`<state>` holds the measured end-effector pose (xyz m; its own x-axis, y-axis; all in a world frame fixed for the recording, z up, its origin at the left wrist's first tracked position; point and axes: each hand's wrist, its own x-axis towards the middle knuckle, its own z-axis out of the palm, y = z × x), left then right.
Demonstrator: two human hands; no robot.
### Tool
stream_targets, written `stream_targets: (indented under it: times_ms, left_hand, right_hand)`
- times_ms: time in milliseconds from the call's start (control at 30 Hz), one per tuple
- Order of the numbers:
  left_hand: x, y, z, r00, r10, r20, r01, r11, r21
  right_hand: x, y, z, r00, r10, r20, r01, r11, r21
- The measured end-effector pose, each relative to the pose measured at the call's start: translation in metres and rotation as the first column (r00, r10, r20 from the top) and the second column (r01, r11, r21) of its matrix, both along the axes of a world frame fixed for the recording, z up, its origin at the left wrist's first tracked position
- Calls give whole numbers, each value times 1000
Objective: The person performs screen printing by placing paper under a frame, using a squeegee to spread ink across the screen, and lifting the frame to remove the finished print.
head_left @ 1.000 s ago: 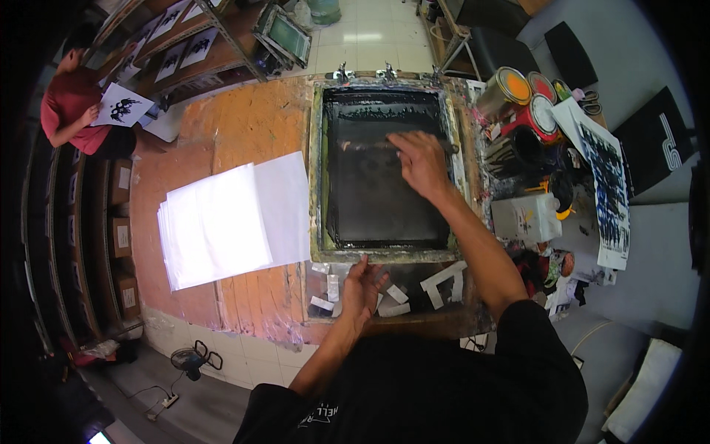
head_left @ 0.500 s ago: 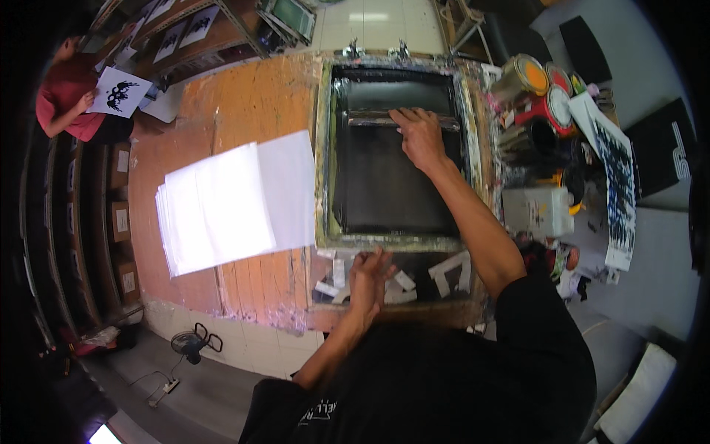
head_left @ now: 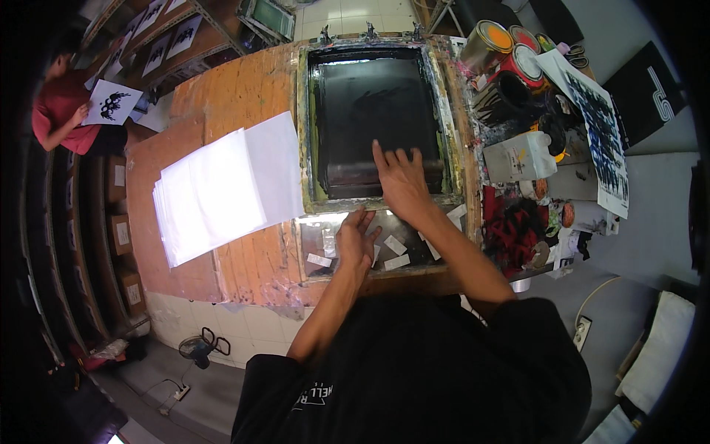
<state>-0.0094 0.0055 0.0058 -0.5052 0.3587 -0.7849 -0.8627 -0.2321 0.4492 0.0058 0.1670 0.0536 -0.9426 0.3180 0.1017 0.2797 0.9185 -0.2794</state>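
Near the front inside the frame (head_left: 329, 203), the right hand (head_left: 403, 177) grips a bar (head_left: 353, 172), fingers spread, seemingly for even pressure; the left hand (head_left: 357, 235) curls loosely at the frame's near edge, hold unclear, perhaps steadying; paper (head_left: 211, 196) lies left of the frame.

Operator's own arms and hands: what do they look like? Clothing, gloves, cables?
Left hand and right hand are ungloved; forearms bare, no watch, bracelet or cable visible. Short, loose black sleeves belong to a black shirt with small white print.
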Motion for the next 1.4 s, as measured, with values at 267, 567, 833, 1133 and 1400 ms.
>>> stream_targets:
  times_ms: [267,567,833,1133,1400]
  left_hand:
    - [0,4,-6,999,24,33,-23,1000,-10]
    - [2,5,1,1000,-17,6,17,999,-29]
    - [8,-4,-15,999,20,-36,-20,1000,-22]
    - [5,-3,1,996,91,15,-90,995,-47]
    - [7,-10,-4,992,114,47,-114,993,-8]
  right_hand:
    - [-9,14,-3,978,31,208,-2,991,-136]
    - [-12,21,-35,994,72,86,-75,996,41]
    - [-93,88,-37,993,82,86,-88,994,68]
    - [-209,195,-51,999,26,-24,-22,987,161]
    - [-175,178,-14,954,189,232,-150,973,-176]
